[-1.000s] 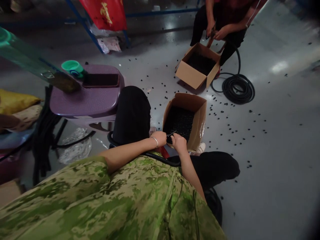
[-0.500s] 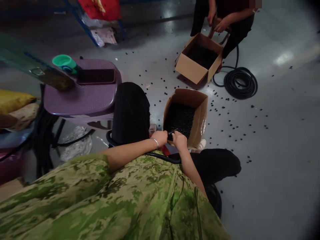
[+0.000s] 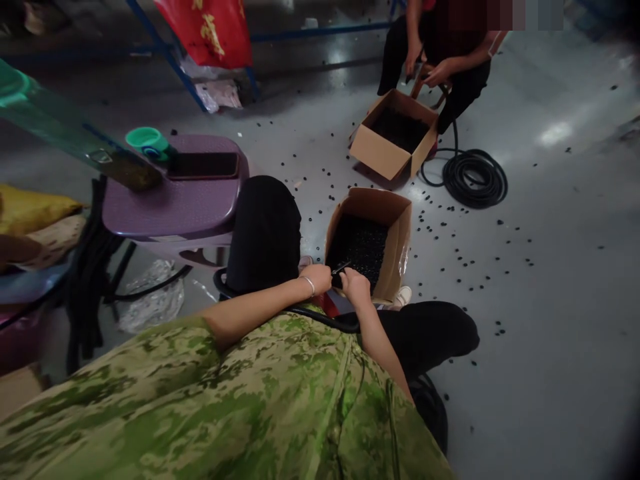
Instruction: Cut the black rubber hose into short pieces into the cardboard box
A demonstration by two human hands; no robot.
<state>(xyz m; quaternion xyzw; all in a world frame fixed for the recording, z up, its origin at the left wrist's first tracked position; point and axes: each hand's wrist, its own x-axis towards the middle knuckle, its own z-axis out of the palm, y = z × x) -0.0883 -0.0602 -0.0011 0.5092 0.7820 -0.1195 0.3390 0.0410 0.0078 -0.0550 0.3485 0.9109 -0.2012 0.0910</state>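
My left hand (image 3: 319,277), with a bracelet on the wrist, is closed around a small bladed tool (image 3: 342,268) whose tip points right. My right hand (image 3: 356,287) is closed on the end of a black corrugated hose (image 3: 320,317) that runs back over my lap. Both hands meet at the near rim of an open cardboard box (image 3: 395,250) filled with small black cut pieces.
A purple plastic stool (image 3: 175,207) with a green cup (image 3: 147,141) and a dark tray stands left. Another person (image 3: 440,60) sits ahead over a second cardboard box (image 3: 387,157), beside a coil of black hose (image 3: 475,177). Black pieces litter the grey floor.
The hands stay together at the box rim with only small shifts. The view moved slightly up and down with my head.
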